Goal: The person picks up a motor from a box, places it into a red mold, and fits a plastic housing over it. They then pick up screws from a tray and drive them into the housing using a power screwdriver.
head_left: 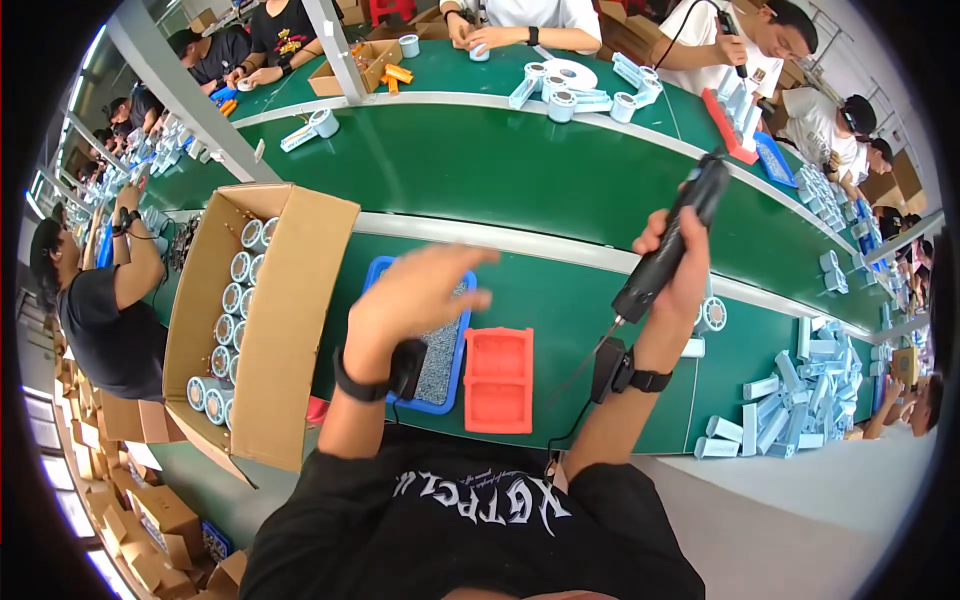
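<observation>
My right hand (pixel 688 275) grips a black electric screwdriver (pixel 648 285), its thin bit slanting down and left over the table. My left hand (pixel 420 290) is slightly blurred above the blue tray (pixel 456 385), fingers stretched to the right and apart, and nothing shows in it. Many small grey metal pieces, probably screws, fill that tray. Beside it lies a red two-compartment tray (pixel 499 380) with no parts visible inside. Partly hidden behind my right wrist is a light-blue round housing (pixel 712 314).
At left, a tall cardboard box (pixel 310 260) holds several light-blue round parts (pixel 222 330). Loose light-blue pieces (pixel 795 405) are heaped at right. Beyond a metal rail runs a green conveyor belt (pixel 430 150) with one light-blue part (pixel 318 125). Other people work along the far side.
</observation>
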### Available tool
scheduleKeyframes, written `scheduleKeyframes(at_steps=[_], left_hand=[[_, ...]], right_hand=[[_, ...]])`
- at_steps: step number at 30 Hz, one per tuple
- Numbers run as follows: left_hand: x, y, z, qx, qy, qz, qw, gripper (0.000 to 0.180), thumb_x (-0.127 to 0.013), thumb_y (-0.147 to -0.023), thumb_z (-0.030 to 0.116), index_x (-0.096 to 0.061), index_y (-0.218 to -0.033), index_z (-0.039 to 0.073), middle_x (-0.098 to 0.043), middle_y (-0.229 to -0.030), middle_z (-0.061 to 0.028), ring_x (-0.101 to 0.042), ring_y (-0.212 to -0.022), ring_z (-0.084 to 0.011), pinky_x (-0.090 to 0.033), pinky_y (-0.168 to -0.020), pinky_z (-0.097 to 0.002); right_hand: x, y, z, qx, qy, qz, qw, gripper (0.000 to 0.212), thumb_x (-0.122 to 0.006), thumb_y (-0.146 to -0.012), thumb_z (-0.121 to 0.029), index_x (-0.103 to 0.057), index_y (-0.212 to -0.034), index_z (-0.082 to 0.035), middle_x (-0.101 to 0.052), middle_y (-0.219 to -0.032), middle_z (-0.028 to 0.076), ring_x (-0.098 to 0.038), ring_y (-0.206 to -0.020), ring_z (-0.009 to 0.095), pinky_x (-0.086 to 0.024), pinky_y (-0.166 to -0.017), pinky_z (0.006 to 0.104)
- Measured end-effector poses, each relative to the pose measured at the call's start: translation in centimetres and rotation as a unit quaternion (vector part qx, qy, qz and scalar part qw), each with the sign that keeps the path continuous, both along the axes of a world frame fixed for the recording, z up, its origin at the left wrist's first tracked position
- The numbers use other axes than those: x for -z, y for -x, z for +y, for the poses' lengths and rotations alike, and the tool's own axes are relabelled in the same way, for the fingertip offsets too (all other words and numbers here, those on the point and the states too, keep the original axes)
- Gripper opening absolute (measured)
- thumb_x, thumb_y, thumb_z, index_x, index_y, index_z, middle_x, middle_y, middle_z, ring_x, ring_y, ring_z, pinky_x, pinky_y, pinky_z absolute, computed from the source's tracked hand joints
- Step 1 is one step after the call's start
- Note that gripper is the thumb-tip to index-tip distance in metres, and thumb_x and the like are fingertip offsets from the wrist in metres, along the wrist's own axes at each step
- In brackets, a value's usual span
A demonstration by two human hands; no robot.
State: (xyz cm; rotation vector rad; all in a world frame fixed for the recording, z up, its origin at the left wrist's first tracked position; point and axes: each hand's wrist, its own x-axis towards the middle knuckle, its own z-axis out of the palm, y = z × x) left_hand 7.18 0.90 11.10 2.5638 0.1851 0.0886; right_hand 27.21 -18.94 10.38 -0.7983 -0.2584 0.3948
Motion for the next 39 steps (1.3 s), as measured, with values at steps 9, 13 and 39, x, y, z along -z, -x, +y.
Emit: scheduleKeyframes(at_steps=[9,13,39], left_hand=[[7.5,6.9,-6.8,0.047,-0.063,0.111,0.991,0.069,-0.077,-0.063,0.044,-0.056,-0.122,0.017,-0.045,-0.133,-0.0099,-0.028,-0.132,-0.0367,-0.025,-0.104,-0.0571],[6.4,5.6,-6.1,0.029,-0.092,0.142,0.985,0.073,-0.079,-0.059,0.044,-0.056,-0.124,0.020,-0.041,-0.137,-0.0070,-0.021,-0.136,-0.0373,-0.016,-0.106,-0.0627],[1.5,5.7,-10.1,-0.050,0.226,-0.219,0.948,0.070,-0.079,-0.067,0.019,-0.046,-0.127,0.002,-0.048,-0.124,-0.0186,-0.043,-0.118,-0.0385,-0.038,-0.097,-0.0428]], right_hand=[[9.0,8.6,-1.2,-0.096,0.513,-0.149,0.840,0.056,-0.066,-0.082,-0.025,-0.034,-0.122,-0.002,-0.058,-0.079,0.013,-0.061,-0.062,0.020,-0.051,-0.055,0.0346],[11.9,9.5,-0.9,0.026,0.634,-0.410,0.655,0.053,-0.066,-0.080,-0.028,-0.043,-0.118,0.001,-0.063,-0.086,0.019,-0.062,-0.067,0.025,-0.051,-0.064,0.0375],[0.4,4.8,-5.0,0.217,0.495,-0.359,0.761,0.057,-0.077,-0.067,-0.025,-0.052,-0.108,0.007,-0.059,-0.097,0.013,-0.059,-0.082,0.018,-0.048,-0.071,0.0296]])
